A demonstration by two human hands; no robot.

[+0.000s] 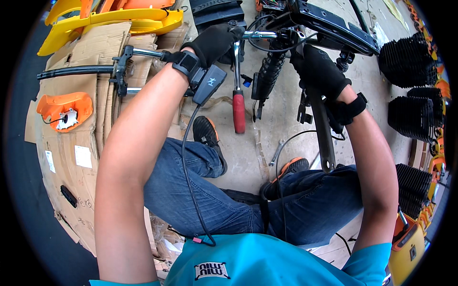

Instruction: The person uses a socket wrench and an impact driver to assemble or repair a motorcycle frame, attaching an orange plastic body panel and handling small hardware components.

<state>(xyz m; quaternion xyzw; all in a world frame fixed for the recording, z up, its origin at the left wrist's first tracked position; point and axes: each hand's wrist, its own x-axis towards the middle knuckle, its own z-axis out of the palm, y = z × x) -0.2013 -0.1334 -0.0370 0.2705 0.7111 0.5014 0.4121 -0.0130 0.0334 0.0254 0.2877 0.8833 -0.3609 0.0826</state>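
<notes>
My left hand [214, 42], in a black glove, is closed around the chrome handlebar tube [260, 35] of a black two-wheeler frame [329, 26]. A red-handled tool [238, 107] hangs down from just under that hand. My right hand [318, 69], also in a black glove, grips a dark part of the frame next to a black coil spring [271, 66]. A long grey lever [325, 138] points down from under my right wrist. A black wrist device with a cable [207, 83] sits on my left forearm.
Flattened cardboard [90, 138] covers the floor at left, with an orange plastic cover [64, 108] and a black handlebar assembly [95, 70] on it. Yellow body panels [114, 21] lie far left. Stacks of black ribbed parts [412, 112] stand at right. A small wrench [275, 153] lies on the concrete.
</notes>
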